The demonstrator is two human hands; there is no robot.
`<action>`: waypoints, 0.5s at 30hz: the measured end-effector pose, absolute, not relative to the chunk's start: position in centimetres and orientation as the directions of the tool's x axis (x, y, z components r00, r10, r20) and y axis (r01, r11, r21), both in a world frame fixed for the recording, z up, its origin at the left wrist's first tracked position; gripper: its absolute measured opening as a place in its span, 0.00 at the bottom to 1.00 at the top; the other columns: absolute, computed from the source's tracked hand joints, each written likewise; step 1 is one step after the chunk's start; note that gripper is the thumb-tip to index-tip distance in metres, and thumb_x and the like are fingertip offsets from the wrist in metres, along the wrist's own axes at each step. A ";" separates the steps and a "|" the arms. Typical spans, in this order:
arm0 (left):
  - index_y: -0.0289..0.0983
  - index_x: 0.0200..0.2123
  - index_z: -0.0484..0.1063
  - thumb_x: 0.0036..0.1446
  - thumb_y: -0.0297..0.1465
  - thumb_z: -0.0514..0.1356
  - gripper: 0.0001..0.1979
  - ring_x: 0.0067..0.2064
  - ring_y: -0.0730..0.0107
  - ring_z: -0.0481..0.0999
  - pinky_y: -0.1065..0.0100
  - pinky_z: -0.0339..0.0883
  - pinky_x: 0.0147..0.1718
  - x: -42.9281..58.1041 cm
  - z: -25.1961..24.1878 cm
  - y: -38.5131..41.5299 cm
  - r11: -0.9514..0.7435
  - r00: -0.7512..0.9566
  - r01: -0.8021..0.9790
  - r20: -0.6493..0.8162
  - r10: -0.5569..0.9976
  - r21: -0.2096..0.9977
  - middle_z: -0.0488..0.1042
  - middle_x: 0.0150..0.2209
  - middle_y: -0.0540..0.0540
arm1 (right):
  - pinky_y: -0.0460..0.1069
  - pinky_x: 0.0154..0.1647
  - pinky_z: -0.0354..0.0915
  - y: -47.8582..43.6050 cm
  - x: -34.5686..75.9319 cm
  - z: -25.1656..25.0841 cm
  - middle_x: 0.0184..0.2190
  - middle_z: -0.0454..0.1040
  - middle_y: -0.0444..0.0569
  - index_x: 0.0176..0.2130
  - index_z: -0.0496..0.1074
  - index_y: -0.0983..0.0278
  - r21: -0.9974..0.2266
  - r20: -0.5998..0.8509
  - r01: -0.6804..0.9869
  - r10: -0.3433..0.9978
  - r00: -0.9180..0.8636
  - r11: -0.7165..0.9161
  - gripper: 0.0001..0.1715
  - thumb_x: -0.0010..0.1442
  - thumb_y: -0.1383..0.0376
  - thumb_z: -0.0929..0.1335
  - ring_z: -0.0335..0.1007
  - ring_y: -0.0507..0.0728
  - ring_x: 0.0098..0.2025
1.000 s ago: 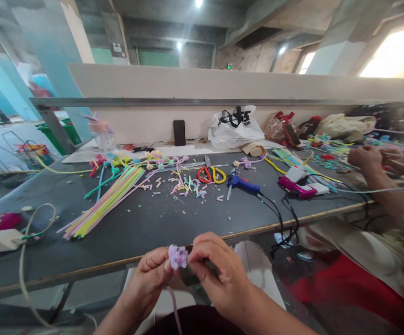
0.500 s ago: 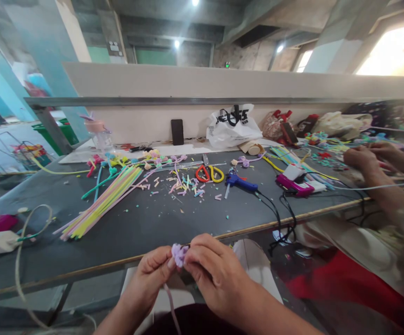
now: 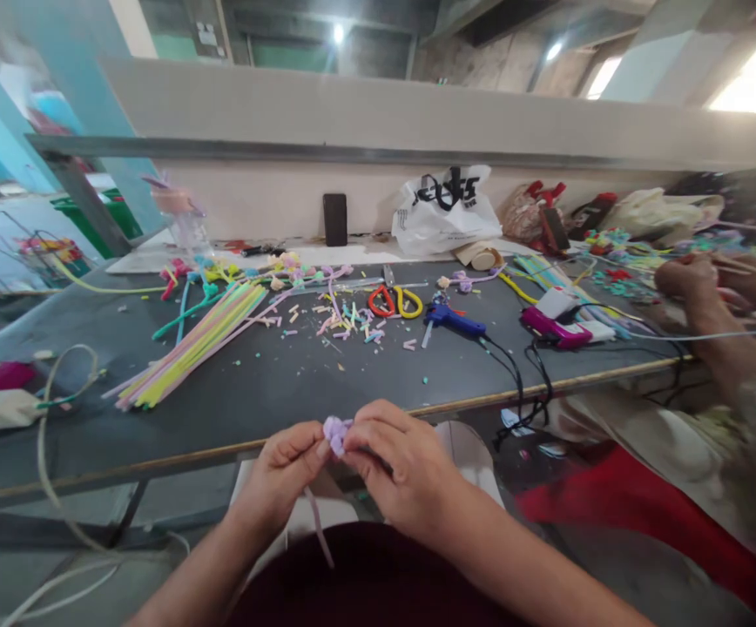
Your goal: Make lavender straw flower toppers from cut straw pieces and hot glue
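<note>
A small fuzzy purple piece (image 3: pixel 336 434) is held between both hands just in front of the table's near edge. My left hand (image 3: pixel 290 466) pinches it from the left, and a pale pink stem (image 3: pixel 319 527) hangs down below that hand. From the right, my right hand (image 3: pixel 397 461) grips the same piece with thumb and fingers. On the dark table (image 3: pixel 273 374) beyond lie a bundle of pastel stems (image 3: pixel 199 348), scissors with red and yellow handles (image 3: pixel 395 301), a blue glue gun (image 3: pixel 456 320) and scattered cut bits (image 3: pixel 350 322).
A white plastic bag (image 3: pixel 444 218) and an upright phone (image 3: pixel 335 219) stand at the back. To the right, a magenta and white device (image 3: pixel 561 329) trails cords. Another person's hands (image 3: pixel 691 283) work at far right. A cable (image 3: pixel 44 461) loops at left.
The whole view has tilted down, so the table and background sit higher in the picture. My hands still hold the purple piece, which appears slightly turned.
</note>
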State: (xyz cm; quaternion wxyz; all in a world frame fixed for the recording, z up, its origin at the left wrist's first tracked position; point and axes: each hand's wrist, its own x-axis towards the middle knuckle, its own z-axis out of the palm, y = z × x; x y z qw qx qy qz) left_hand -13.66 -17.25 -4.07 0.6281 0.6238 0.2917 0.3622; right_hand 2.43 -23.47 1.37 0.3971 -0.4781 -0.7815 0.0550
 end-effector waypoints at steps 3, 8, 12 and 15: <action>0.35 0.28 0.74 0.53 0.37 0.57 0.12 0.32 0.71 0.66 0.70 0.62 0.34 -13.7 -4.1 -17.3 -0.023 0.572 -0.113 0.084 0.816 0.993 0.69 0.26 0.48 | 0.47 0.35 0.66 -23.3 2.3 0.9 0.31 0.72 0.48 0.34 0.69 0.63 -0.483 0.581 0.689 0.787 -0.209 0.540 0.06 0.60 0.69 0.63 0.67 0.52 0.35; 0.36 0.25 0.73 0.54 0.37 0.57 0.12 0.32 0.71 0.66 0.69 0.62 0.35 -13.7 -4.2 -17.2 -0.009 0.567 -0.118 0.075 0.820 0.993 0.68 0.26 0.48 | 0.47 0.35 0.66 -23.2 2.1 0.6 0.29 0.70 0.47 0.32 0.68 0.63 -0.541 0.581 0.669 0.802 -0.141 0.510 0.03 0.58 0.70 0.65 0.66 0.52 0.34; 0.36 0.25 0.73 0.52 0.36 0.60 0.10 0.31 0.73 0.65 0.70 0.62 0.34 -13.6 -3.9 -17.4 0.080 0.562 -0.220 0.059 0.825 0.972 0.69 0.25 0.49 | 0.48 0.36 0.65 -23.3 1.9 0.8 0.30 0.70 0.47 0.33 0.68 0.63 -0.553 0.582 0.643 0.798 -0.158 0.530 0.06 0.59 0.71 0.63 0.65 0.53 0.35; 0.36 0.24 0.74 0.48 0.34 0.63 0.08 0.28 0.76 0.65 0.73 0.61 0.30 -13.5 -3.4 -17.7 0.209 0.581 -0.333 0.026 0.814 0.919 0.70 0.24 0.50 | 0.48 0.36 0.65 -23.3 1.9 1.1 0.30 0.69 0.46 0.33 0.67 0.63 -0.585 0.580 0.592 0.796 -0.173 0.554 0.06 0.59 0.72 0.62 0.65 0.52 0.35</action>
